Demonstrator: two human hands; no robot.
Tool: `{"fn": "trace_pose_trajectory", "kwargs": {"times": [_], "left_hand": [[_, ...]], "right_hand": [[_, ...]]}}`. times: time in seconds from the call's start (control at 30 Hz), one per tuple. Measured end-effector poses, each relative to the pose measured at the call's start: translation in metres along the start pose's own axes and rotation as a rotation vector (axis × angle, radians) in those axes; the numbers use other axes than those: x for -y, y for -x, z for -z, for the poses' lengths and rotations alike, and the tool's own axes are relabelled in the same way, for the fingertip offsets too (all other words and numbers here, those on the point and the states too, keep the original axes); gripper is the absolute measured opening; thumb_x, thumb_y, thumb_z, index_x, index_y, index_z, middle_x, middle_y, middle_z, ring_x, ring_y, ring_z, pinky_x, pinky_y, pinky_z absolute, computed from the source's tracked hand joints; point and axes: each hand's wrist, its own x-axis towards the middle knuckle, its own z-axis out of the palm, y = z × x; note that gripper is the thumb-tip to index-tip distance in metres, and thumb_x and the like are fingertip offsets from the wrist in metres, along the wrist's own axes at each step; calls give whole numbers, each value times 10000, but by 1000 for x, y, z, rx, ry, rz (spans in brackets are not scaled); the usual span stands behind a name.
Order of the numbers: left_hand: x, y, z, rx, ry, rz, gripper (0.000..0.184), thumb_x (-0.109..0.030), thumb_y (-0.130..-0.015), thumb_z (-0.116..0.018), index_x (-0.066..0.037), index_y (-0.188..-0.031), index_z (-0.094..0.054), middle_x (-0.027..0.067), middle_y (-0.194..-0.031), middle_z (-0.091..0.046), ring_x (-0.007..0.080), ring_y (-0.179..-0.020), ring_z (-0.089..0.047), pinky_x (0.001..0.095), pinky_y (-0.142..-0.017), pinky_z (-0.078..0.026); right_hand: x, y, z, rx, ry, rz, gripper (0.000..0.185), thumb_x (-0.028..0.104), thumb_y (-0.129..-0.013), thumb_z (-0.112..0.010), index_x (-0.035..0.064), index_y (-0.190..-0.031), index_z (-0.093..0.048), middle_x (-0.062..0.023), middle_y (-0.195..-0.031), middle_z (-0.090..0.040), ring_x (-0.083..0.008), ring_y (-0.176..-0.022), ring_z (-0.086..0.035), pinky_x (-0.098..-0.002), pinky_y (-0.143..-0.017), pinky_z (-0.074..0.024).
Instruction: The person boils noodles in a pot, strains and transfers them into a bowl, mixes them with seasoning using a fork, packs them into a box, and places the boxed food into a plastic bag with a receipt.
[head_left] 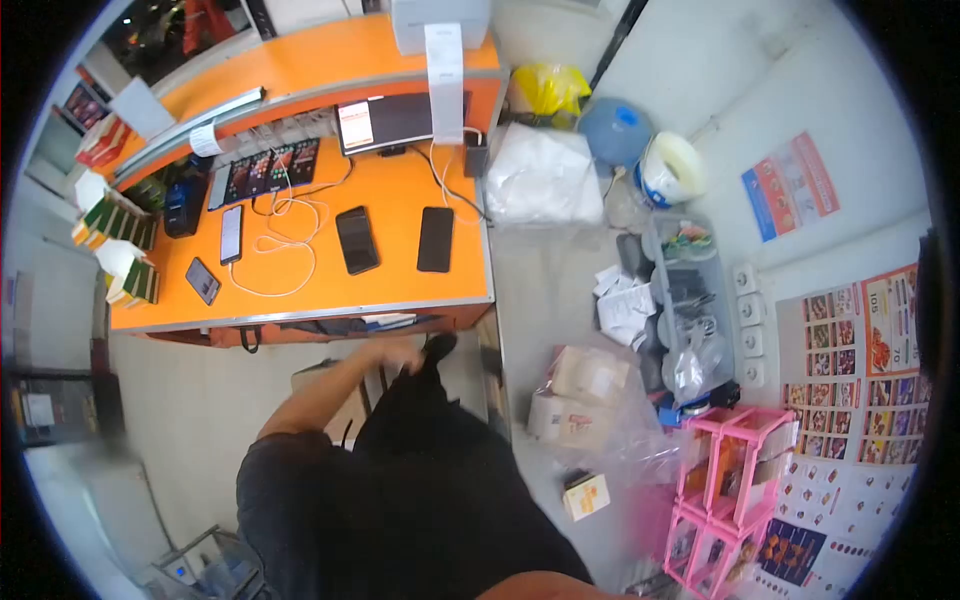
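Hands: left hand blurred, can't tell grip; right hand unseen
Bag: pale boxes
Bin: dark items

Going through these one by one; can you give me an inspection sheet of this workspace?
Surface: orange desk with a metal-trimmed front edge.
Job's things: dark trousers nearest the left hand; two dark-screened phones beyond it on the desk.
Clutter: loose papers and bagged boxes on the side counter.
Hands: left is below the desk's front edge, blurred; grip and contact cannot be told. Right hand is out of view.
Cables: white cable loops across the desk to a pale-screened phone.
Surroundings: pink rack and a wall with posters.
Spills: nothing seen.
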Motion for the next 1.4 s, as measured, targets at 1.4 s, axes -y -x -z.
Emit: {"fn": "trace_pose_trajectory", "kwargs": {"times": [1.4], "left_hand": [[-165, 147, 156, -1027, 717, -1054, 280, 2, -930, -739, 8, -1209, -709, 101, -1152, -697, 166, -999, -699, 283, -881, -556]], "right_hand": [[529, -208, -5, -474, 532, 1552, 363, 147, -734, -879, 216, -1081, -801, -46, -1237, -655, -292, -1103, -550, -407, -889, -501]]}}
